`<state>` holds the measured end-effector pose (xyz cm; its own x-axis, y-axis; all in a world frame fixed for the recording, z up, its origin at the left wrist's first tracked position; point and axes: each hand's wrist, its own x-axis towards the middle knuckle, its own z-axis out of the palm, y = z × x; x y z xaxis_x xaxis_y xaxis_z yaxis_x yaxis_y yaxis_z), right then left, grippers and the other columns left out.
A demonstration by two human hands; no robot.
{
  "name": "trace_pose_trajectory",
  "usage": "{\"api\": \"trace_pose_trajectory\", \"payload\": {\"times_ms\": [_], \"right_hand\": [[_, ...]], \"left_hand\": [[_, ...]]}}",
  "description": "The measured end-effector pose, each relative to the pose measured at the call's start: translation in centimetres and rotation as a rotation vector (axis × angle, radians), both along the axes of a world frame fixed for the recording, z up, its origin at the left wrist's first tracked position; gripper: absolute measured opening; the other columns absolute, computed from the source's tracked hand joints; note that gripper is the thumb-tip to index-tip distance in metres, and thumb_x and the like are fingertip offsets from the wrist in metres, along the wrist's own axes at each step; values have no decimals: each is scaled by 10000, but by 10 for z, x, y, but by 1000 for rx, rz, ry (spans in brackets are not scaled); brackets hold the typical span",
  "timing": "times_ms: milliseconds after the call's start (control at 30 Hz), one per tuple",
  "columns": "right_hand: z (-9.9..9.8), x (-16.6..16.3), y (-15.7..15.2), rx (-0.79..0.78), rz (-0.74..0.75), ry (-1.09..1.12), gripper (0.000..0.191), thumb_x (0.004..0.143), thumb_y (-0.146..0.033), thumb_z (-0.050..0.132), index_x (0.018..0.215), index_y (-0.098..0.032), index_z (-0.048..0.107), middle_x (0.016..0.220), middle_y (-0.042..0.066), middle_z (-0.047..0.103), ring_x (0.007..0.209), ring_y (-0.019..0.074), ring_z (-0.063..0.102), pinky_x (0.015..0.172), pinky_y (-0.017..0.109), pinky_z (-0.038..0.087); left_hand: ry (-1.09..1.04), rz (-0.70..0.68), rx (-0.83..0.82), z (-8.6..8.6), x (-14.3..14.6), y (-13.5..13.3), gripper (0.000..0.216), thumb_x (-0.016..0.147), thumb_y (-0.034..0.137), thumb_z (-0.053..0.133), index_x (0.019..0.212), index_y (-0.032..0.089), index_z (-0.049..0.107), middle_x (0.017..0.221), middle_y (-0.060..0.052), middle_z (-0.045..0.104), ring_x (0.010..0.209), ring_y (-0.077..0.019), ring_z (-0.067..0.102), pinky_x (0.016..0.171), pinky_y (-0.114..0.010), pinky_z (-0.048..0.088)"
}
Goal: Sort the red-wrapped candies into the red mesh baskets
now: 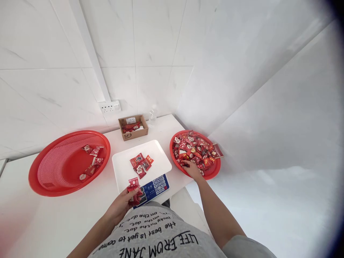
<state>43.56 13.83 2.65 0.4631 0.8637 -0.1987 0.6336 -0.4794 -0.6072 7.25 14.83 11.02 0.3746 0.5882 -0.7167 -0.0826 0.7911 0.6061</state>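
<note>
My left hand (121,205) is closed around a red candy packet (134,187), held just over the front edge of the white scale (158,163). A few red candy packets (141,164) lie on the scale's white pan. My right hand (191,168) reaches into the small red basket (212,174) at the right, fingers curled down among the many red candy packets (195,147); what they grip is hidden. The scale's blue keypad (155,186) faces me.
A large red mesh basket (51,168) at the left holds several red packets (91,161). A small cardboard box (133,127) with red packets and a clear plastic bottle (152,116) stand at the back by the wall. A white socket strip (109,106) sits on the tiled wall.
</note>
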Motion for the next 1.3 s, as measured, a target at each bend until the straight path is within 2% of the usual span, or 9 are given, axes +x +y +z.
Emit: {"api": "trace_pose_trajectory", "payload": {"times_ms": [167,267,467,633,700,800,900,1133,1300], "right_hand": [[-2,0,2,54,-1,-15,211,726,-303,547,837,-208,699,938,38,676,912,201,588,871,340,404],[0,-3,-1,107,-87,-68,265,771,-323,478,864,-181,682,943,79,662,930,227,563,879,373,388],[21,-34,-1,309,-415,-12,398,843,-407,327,966,-144,599,912,120,645,850,230,566,776,350,426],[32,-95,21,250,21,287,302,789,-429,436,811,-186,615,776,42,647,753,188,585,700,313,470],[33,-115,30,187,97,399,321,797,-414,420,892,-179,618,790,40,645,712,178,595,627,307,487],[36,-135,35,198,125,385,376,801,-396,430,1086,-195,568,932,53,639,756,170,599,683,332,496],[44,-146,28,188,173,435,400,799,-408,450,1131,-207,543,960,54,626,800,170,591,736,344,489],[58,-187,-5,-136,355,1222,476,717,-471,631,1118,-224,563,969,37,635,878,164,594,743,301,462],[62,-203,-15,-239,311,1451,472,662,-469,694,1052,-216,616,851,25,655,711,131,592,645,265,441]], "left_hand": [[-3,9,-8,-2,0,0,282,656,352,730,819,157,607,799,-48,665,648,-133,596,626,-249,448],[-11,14,-2,-4,-1,0,298,644,357,737,816,154,606,795,-51,661,650,-137,597,636,-259,455],[-2,17,11,-4,-3,-1,314,636,360,742,825,152,601,793,-43,656,644,-127,586,641,-259,455],[-2,12,6,3,0,-1,289,636,358,740,786,153,600,759,-34,651,634,-129,582,633,-258,441],[2,12,6,4,-1,-1,285,634,356,742,779,157,599,749,-29,649,629,-128,580,629,-256,436],[2,19,5,3,-5,-3,294,637,366,738,791,159,597,777,-36,651,639,-128,579,643,-259,437],[-6,3,18,2,-8,-5,291,639,363,729,802,161,597,808,-45,652,671,-139,581,652,-263,432],[-70,-278,147,14,2,-3,227,619,208,694,836,167,643,750,-20,654,714,-158,576,702,-259,401],[-38,-441,252,20,6,0,183,683,289,658,828,178,673,767,-30,657,743,-178,574,723,-272,401]]}}
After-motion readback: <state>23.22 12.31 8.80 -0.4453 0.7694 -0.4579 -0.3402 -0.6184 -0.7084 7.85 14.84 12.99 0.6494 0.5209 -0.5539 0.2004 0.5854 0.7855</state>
